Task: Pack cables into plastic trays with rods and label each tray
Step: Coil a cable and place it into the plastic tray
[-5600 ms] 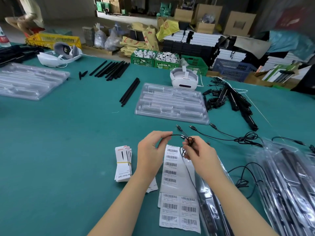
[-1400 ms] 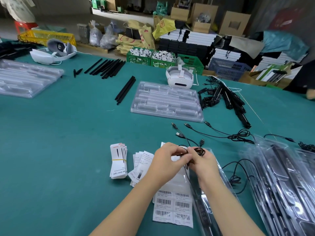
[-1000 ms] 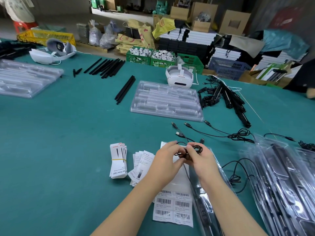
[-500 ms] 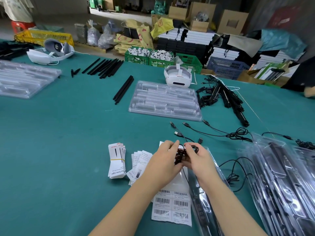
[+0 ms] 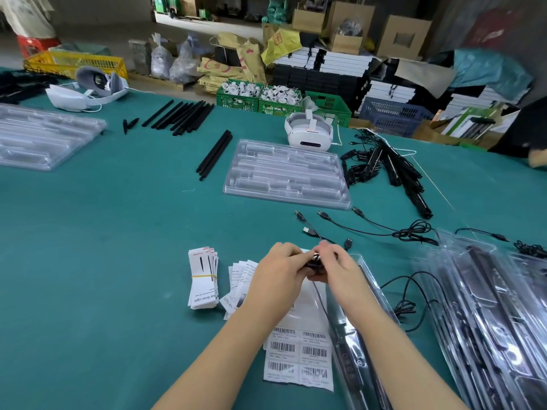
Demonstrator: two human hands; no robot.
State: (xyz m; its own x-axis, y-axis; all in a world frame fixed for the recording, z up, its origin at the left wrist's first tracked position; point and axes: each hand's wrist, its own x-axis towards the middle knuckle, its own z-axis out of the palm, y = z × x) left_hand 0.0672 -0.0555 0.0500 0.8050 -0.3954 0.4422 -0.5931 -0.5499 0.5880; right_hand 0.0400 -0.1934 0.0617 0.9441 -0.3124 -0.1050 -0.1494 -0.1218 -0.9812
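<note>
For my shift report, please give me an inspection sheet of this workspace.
Surface: green table cover.
Job's things: empty clear tray; filled trays at right; black rods; barcode label sheet.
Clutter: two white headsets; banded cards.
Grippers: left hand and right hand both grip a coiled black cable.
Cables: loose cables beyond the hands.
Surroundings: green crates, cardboard boxes.

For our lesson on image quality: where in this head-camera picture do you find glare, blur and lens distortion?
Head view: glare streaks the clear plastic trays of black rods at right; motion blur smears both hands, left hand and right hand, around the coiled black cable; the wide-angle lens bows the green table's far edge.
</note>
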